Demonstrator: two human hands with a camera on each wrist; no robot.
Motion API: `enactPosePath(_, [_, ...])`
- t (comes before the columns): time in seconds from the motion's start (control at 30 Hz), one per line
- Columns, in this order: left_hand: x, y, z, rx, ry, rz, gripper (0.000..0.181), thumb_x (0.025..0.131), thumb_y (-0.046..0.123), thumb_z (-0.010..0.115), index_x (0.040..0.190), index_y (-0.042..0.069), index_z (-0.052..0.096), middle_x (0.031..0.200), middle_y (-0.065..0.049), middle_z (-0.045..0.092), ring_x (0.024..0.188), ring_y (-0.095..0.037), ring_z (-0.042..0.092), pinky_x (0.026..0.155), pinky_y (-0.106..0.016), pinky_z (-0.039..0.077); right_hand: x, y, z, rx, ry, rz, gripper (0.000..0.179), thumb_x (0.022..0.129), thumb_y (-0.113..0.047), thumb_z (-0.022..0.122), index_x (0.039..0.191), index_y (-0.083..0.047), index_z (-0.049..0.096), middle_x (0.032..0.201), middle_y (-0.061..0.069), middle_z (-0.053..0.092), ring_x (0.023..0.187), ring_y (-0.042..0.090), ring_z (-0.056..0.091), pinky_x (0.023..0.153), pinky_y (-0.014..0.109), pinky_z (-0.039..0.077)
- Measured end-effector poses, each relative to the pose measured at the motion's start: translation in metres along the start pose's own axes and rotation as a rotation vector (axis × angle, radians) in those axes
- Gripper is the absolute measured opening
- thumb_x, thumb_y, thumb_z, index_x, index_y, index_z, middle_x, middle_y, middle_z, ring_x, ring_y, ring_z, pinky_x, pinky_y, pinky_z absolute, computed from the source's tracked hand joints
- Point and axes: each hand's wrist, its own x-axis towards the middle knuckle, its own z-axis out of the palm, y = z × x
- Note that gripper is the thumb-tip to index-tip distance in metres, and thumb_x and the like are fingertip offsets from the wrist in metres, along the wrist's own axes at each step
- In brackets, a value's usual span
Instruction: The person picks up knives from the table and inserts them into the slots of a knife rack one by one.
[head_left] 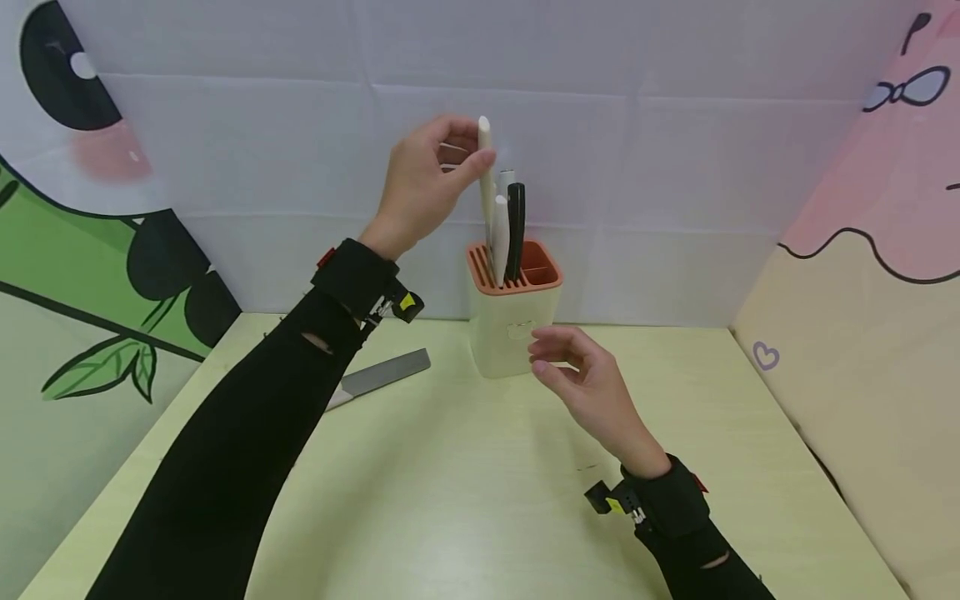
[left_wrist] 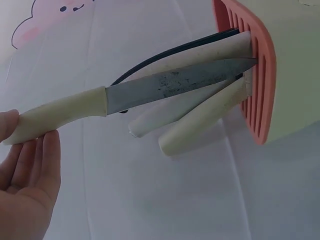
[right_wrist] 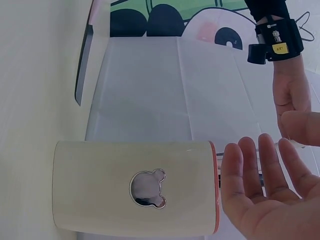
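My left hand point(head_left: 422, 182) pinches the end of a cream-handled knife point(left_wrist: 180, 82) above the knife holder point(head_left: 495, 337). In the left wrist view its blade is largely out, spotted with dark marks, and the tip lies right at the slotted orange top point(left_wrist: 262, 80). Several other handles stick up from the holder, among them a black one point(head_left: 516, 229) and a white one point(head_left: 500, 242). My right hand point(head_left: 588, 392) hovers in front of the holder's right side, fingers loosely bent and holding nothing.
A broad-bladed cleaver point(head_left: 388, 372) lies on the table left of the holder, its handle partly behind my left forearm. A pale cloth backdrop point(head_left: 675, 175) hangs close behind the holder. Printed side panels stand left and right of the table point(head_left: 450, 517).
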Motion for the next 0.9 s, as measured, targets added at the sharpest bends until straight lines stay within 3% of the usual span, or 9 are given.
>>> enactPosePath(0.4, [-0.005,-0.035,0.014,0.033,-0.024,-0.037,0.033,0.104,0.021,0.073,0.133,0.004,0.067,0.121,-0.009,0.071,0.111,-0.017,0.07,0.097,-0.023,0.058,0.001,-0.002,0.0,-0.014,0.001,0.004,0.038,0.101,-0.002,0.072,0.138,-0.004,0.063,0.126,0.015,0.069,0.114,0.025,0.067,0.094,0.024,0.06])
enactPosePath(0.6, [-0.011,-0.053,0.023,0.041,-0.035,-0.062,0.033,0.104,0.02,0.072,0.133,0.004,0.067,0.122,-0.011,0.071,0.112,-0.02,0.07,0.098,-0.027,0.058,0.001,0.0,0.001,-0.003,-0.002,0.006,0.037,0.101,-0.002,0.071,0.137,-0.004,0.063,0.126,0.02,0.068,0.113,0.024,0.067,0.093,0.024,0.06])
enactPosePath(0.9, [-0.015,-0.067,0.029,0.033,-0.039,-0.08,0.032,0.105,0.019,0.071,0.133,0.003,0.066,0.123,-0.012,0.07,0.113,-0.022,0.07,0.099,-0.028,0.058,0.0,-0.001,0.001,-0.002,-0.003,-0.006,0.037,0.101,-0.001,0.071,0.137,-0.003,0.064,0.126,0.021,0.068,0.111,0.021,0.068,0.092,0.024,0.06])
